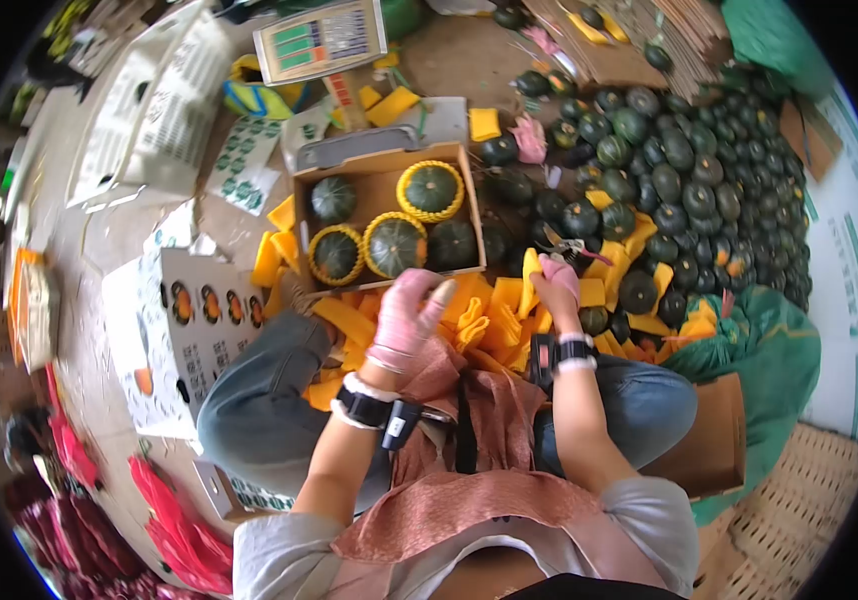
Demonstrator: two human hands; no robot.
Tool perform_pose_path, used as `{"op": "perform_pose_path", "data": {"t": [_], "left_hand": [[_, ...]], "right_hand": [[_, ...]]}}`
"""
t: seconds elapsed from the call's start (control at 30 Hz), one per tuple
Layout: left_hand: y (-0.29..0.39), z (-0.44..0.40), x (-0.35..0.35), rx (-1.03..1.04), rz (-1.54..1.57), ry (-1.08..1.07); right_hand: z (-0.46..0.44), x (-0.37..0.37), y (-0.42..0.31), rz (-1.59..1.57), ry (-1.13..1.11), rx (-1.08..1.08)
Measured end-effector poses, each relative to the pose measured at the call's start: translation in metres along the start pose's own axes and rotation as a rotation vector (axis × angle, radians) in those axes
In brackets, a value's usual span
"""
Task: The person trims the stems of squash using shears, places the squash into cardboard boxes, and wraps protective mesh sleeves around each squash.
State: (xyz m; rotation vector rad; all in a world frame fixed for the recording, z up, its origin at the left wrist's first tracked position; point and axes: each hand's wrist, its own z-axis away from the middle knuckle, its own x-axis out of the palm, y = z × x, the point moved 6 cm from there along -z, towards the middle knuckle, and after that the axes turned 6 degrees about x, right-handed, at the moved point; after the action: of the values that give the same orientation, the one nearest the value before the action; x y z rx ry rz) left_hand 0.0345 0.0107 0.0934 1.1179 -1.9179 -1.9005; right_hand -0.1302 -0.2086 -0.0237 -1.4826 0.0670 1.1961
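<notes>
An open cardboard box [382, 165] holds several dark green pumpkins; three of them, one [430, 190] at the upper right, wear yellow foam nets. Just below the box's front edge is my left hand [411, 318], in a pink glove, its fingers partly apart and nothing seen in them. My right hand [557, 285], also pink-gloved, is closed on a yellow foam net [531, 283] to the right of the box. Many more flat yellow foam nets [489, 325] lie in a heap over my lap and beneath both hands.
A large pile of dark green pumpkins [689, 180] spreads at the right. A white printed carton [174, 330] and a white plastic crate [154, 110] stand at the left. Pruning shears [571, 246] rest among the pumpkins. A green sack [759, 370] lies at the lower right.
</notes>
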Motion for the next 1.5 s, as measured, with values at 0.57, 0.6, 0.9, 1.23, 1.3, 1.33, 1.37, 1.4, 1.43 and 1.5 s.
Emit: {"op": "perform_pose_path", "data": {"t": [0.57,0.6,0.9,1.23,1.3,1.33,1.37,1.4,1.43,1.5], "left_hand": [[0.044,0.063,-0.006,-0.093,0.192,0.030],[0.047,0.062,-0.013,-0.057,0.231,0.108],[0.032,0.066,-0.008,-0.322,1.413,0.284],[0.060,0.065,-0.017,-0.057,0.793,0.010],[0.063,0.062,-0.021,0.177,0.367,0.131],[0.069,0.062,-0.022,0.193,0.230,0.159],[0.073,0.063,-0.023,0.208,0.093,0.187],[0.076,0.064,-0.023,0.263,-0.008,0.206],[0.073,0.066,-0.022,0.245,0.048,0.186],[0.064,0.070,-0.018,0.209,0.161,0.141]], "right_hand": [[0.109,-0.011,-0.185,-0.574,-0.173,-0.426],[0.109,-0.013,-0.186,-0.573,-0.116,-0.488],[0.106,0.017,-0.161,-0.945,-0.308,0.068],[0.127,0.021,-0.162,-1.355,-0.511,0.022],[0.129,0.027,-0.158,-1.354,-0.446,-0.012],[0.131,0.028,-0.163,-1.384,-0.503,-0.005],[0.133,0.030,-0.166,-1.414,-0.562,0.002],[0.135,0.036,-0.156,-1.423,-0.523,0.064],[0.134,0.041,-0.149,-1.425,-0.527,0.082],[0.134,0.044,-0.138,-1.432,-0.530,0.118]]}}
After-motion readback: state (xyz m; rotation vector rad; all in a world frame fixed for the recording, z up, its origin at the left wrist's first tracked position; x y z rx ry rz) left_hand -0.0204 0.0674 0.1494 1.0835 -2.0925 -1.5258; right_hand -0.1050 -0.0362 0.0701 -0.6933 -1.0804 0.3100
